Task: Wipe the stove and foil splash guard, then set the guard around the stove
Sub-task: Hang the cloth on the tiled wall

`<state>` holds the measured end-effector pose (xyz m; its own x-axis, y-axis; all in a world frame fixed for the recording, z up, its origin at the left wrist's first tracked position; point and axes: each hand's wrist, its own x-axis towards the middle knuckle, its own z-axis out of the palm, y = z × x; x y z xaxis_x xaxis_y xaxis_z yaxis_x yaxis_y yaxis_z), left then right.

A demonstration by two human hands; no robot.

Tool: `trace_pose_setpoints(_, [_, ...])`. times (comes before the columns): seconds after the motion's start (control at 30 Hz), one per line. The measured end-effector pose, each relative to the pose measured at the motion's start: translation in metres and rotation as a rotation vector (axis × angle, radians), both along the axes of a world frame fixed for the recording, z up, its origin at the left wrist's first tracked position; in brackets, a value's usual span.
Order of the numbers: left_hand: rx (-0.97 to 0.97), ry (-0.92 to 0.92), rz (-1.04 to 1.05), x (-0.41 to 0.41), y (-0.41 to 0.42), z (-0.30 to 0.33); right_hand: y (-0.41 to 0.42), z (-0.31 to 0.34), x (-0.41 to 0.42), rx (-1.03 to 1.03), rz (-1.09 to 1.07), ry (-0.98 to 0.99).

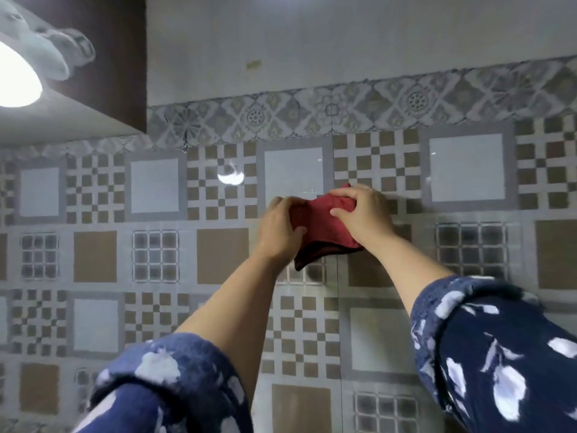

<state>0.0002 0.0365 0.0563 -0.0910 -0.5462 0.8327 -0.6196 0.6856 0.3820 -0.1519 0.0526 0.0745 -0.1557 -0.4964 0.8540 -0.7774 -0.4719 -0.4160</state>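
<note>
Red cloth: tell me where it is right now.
In the head view the folded red cloth sits right of centre, held up against the patterned tiled wall, gripped between the left hand and the right hand.

- A tiled wall (468, 170) fills the view behind and all around the hands — glossy, patterned in grey, white and brown squares.
- Some tiles carry fine checkerboards, some a plain white square in a grey frame, some a plain brown square, some a small grid.
- A floral border band (312, 112) runs across the wall above the hands, rising toward the right.
- Above that band lies plain pale grey wall (343, 35), with a small yellowish mark on it.
- Up and left of the hands hangs a dark brown cabinet (125, 51) — a lit lamp (17, 76) glows at its pale underside.
- A bright reflection (230, 177) shows on a tile just left of the hands.
</note>
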Motion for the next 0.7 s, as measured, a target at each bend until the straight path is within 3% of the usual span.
trace_pose_setpoints(0.17, [-0.091,-0.114,0.066,-0.008,-0.033,0.007,-0.032,-0.004,-0.006,-0.131,-0.148,0.146])
trace_pose_setpoints(0.33, [-0.067,-0.067,-0.01,-0.003,-0.046,-0.018,-0.039,-0.03,-0.004,-0.165,-0.089,0.081])
trace_pose_setpoints(0.5, [0.107,0.042,-0.143,0.003,-0.034,-0.046,-0.025,-0.056,0.001,-0.064,-0.016,-0.036])
trace_pose_setpoints(0.7, [0.162,-0.009,-0.058,0.013,0.002,-0.06,0.009,-0.079,-0.003,0.183,-0.048,-0.081])
